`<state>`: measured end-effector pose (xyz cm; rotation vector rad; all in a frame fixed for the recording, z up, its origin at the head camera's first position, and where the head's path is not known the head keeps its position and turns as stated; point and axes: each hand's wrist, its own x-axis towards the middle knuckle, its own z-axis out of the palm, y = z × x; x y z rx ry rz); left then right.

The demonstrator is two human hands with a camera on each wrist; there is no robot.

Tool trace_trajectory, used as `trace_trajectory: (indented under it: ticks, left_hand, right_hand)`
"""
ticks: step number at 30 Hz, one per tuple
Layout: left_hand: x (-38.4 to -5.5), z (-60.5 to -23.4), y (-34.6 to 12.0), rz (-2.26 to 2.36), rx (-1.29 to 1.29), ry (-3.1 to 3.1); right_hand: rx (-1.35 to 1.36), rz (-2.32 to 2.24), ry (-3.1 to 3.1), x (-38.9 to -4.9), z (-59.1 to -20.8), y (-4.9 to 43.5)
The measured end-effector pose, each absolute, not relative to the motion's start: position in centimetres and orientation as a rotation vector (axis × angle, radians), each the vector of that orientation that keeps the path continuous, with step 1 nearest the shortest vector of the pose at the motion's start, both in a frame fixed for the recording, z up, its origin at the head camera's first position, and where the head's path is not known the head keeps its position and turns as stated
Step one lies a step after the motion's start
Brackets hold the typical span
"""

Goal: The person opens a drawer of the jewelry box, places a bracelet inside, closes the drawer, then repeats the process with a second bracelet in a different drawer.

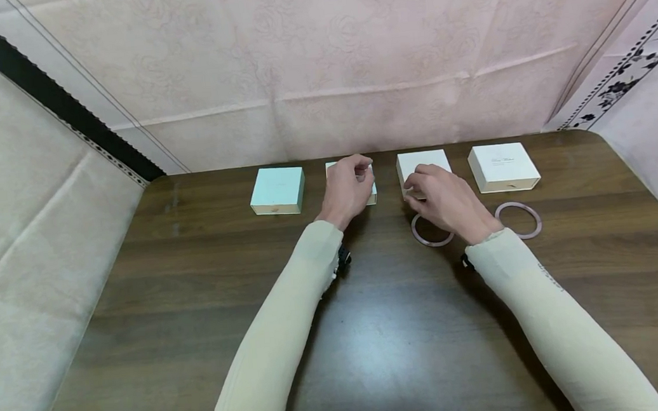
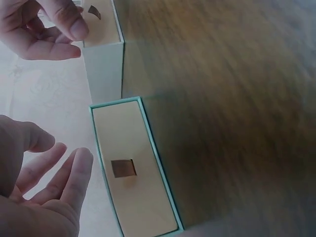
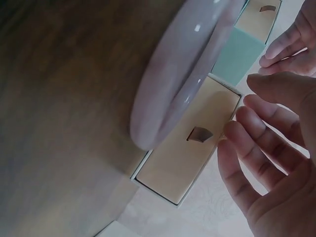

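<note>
My left hand (image 1: 348, 191) is over the second box from the left, whose teal-edged front (image 2: 128, 202) with a small square cutout shows in the left wrist view. Its fingers (image 2: 81, 170) are loosely bent beside the box, holding nothing. Farther right, my right hand (image 1: 446, 200) hovers at the front left of a white box (image 1: 426, 158). In the right wrist view its fingers (image 3: 237, 136) curve loosely near that box's cream front (image 3: 168, 168), grasping nothing; whether they touch the box I cannot tell. A pale lilac bangle (image 1: 433, 244) lies on the table below this hand.
A light teal box (image 1: 277, 187) stands at the left end of the row, a white box (image 1: 502, 165) at the right end. In front of the latter lies another lilac bangle (image 1: 539, 219). The wooden table (image 1: 198, 304) meets hanging cloth (image 1: 318, 53) behind the boxes.
</note>
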<state>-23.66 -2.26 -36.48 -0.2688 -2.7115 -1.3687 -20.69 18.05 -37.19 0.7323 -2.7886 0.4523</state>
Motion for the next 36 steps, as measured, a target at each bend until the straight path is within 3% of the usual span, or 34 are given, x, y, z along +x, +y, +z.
trace_trajectory:
  ticks: [36]
  left_hand:
    - [-23.5, -36.4, 1.6, -1.306, -0.393, -2.753]
  right_hand:
    - [0.745, 0.411, -2.747, -20.3, -37.2, 20.6]
